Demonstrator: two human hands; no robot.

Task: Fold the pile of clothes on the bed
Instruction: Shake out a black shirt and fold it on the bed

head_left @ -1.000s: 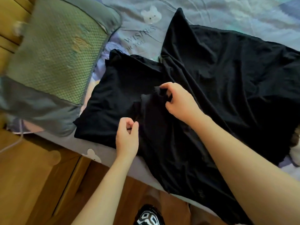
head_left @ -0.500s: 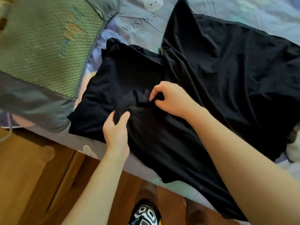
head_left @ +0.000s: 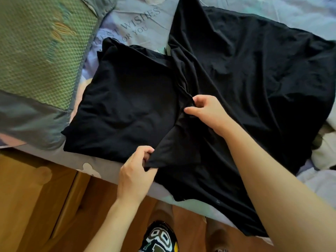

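Bedsheet (head_left: 138, 24) under black garment (head_left: 245, 73); left hand (head_left: 135, 176) and right hand (head_left: 209, 111) apparently pinch its fabric.

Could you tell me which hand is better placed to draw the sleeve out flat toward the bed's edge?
Left. The left hand already pinches the sleeve at its free end by the bed's edge; the right hand grips it further in.

My left hand (head_left: 135, 176) hid the sleeve corner it pinched. My right forearm (head_left: 272, 188) covered part of the black garment (head_left: 245, 70), and the pillow (head_left: 41, 51) ran off the left edge.
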